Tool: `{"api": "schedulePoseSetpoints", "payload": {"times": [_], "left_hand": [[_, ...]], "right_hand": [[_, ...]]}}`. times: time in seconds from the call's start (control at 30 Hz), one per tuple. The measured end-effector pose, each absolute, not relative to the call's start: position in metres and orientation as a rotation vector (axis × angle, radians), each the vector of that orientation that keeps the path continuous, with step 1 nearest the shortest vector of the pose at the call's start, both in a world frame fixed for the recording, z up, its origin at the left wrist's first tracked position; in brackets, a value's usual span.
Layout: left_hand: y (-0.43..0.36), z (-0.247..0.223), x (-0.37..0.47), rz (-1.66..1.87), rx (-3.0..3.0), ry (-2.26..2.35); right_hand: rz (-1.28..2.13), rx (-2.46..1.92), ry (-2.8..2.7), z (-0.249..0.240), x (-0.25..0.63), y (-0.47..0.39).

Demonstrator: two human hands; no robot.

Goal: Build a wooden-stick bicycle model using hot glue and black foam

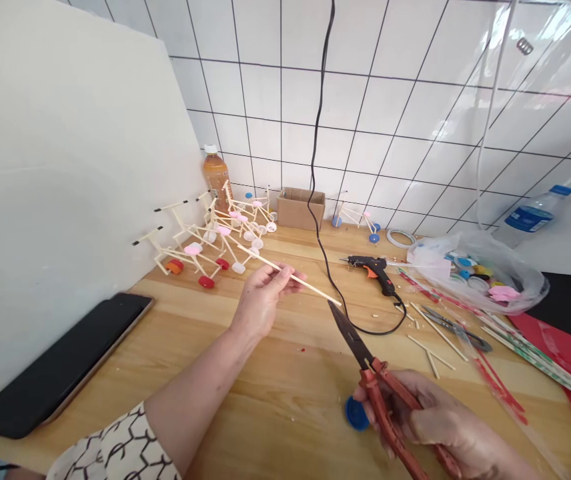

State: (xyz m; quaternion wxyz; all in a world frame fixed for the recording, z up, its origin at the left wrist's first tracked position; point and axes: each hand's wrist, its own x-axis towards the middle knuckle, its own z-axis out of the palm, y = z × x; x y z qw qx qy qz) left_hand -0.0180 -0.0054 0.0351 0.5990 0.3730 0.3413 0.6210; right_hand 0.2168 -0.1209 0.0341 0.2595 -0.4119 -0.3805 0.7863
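Observation:
My left hand [265, 297] pinches a thin wooden stick [315, 289] near its middle, above the table. The stick slants down to the right. My right hand [420, 413] is wrapped round the red handles of long-nose pliers [353, 340]. Their dark jaws point up and left, with the tip right at the stick's lower right end; whether they touch it I cannot tell. A blue bottle cap [356, 413] lies beside the right hand, partly hidden by its fingers.
Stick models with bottle-cap wheels [193, 250] stand at the back left near a drink bottle [216, 177]. A cardboard box [300, 209] is against the wall. A glue gun [373, 270], scissors [453, 327], loose sticks [438, 331] and a bag of caps [530, 293] lie right. A phone [65, 360] rests left.

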Motion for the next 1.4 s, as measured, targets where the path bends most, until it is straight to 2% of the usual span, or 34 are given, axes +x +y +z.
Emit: {"api": "schedulePoseSetpoints", "payload": {"times": [0.23, 0.57, 1.0, 1.4], "left_hand": [[-0.001, 0.034, -0.022, 1.431, 0.721, 0.713], [0.000, 0.032, -0.023, 1.361, 0.729, 0.721], [-0.011, 0.026, -0.013, 0.892, 0.795, 0.758], [-0.015, 0.023, -0.009, 0.773, 0.862, 0.794]], "right_hand": [[2.146, -0.995, -0.996, 0.036, 0.222, -0.117], [2.015, -1.126, -1.122, 0.041, 0.223, -0.113], [1.886, -1.316, -1.223, 0.044, 0.220, -0.113], [1.863, -1.250, -1.217, 0.047, 0.224, -0.112]]}}
